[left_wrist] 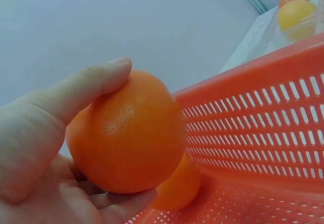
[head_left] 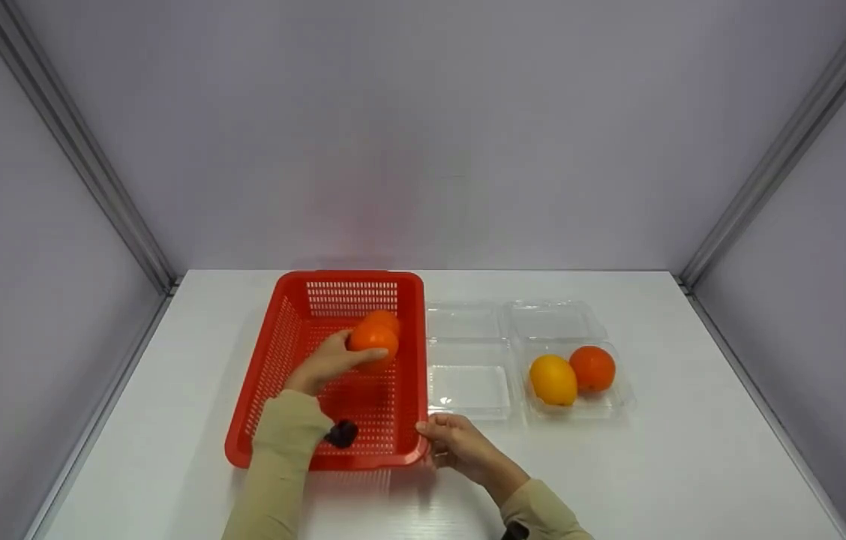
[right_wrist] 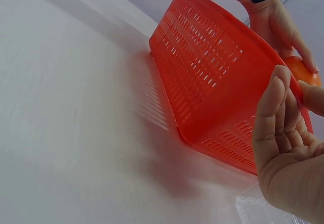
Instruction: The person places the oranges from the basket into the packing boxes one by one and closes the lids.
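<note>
My left hand [head_left: 327,363] grips an orange [left_wrist: 129,133] inside the red plastic basket [head_left: 258,390], thumb on one side and fingers beneath. Behind the held fruit, a second orange [left_wrist: 178,186] rests on the basket floor near its right wall. At the basket's near right corner my right hand [head_left: 464,448] pinches the rim between thumb and fingers, as the right wrist view [right_wrist: 288,148] confirms. To the right, a clear plastic clamshell box [head_left: 610,405] holds a yellow fruit [head_left: 553,379] and an orange [head_left: 592,368] side by side.
Between the basket and the filled box lies another clear clamshell box [head_left: 469,386] with its lid laid back. Everything sits on a white table [head_left: 693,450], with pale panels [head_left: 543,135] rising at the back and sides.
</note>
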Demonstrator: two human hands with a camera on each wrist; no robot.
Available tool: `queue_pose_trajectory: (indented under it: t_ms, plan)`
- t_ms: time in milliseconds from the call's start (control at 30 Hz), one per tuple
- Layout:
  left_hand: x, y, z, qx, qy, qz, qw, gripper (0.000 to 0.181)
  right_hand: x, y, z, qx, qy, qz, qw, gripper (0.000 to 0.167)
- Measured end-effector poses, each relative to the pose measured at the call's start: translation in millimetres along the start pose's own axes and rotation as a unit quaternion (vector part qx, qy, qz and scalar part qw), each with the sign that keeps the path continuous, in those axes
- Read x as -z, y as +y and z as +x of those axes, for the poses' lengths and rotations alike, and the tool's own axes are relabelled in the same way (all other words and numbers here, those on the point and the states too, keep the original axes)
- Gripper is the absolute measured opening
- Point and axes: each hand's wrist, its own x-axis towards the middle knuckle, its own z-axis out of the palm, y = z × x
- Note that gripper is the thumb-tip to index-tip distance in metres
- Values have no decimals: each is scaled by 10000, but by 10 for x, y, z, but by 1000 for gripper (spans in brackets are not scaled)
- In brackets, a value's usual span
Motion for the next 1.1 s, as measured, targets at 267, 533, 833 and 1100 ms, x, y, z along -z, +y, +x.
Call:
queue_pose_trajectory:
  t_ms: [267, 533, 833, 1100]
  plan:
    - [-20, 13, -11, -17, 12, 104, 9999, 65, -6, 9, 3, 24, 7, 22, 10000, 21]
    - [-47, 30, -28, -16, 9, 62, 10000, 68, -19, 10, 5, 24, 55, 53, 10000, 22]
    - [-70, 41, -28, -30, 17, 128, 9999, 65, -21, -8, -4, 1, 29, 36, 10000, 24]
    - [-75, 50, -39, -58, 16, 187, 9998, 66, -29, 0, 4, 57, -31, 51, 10000, 23]
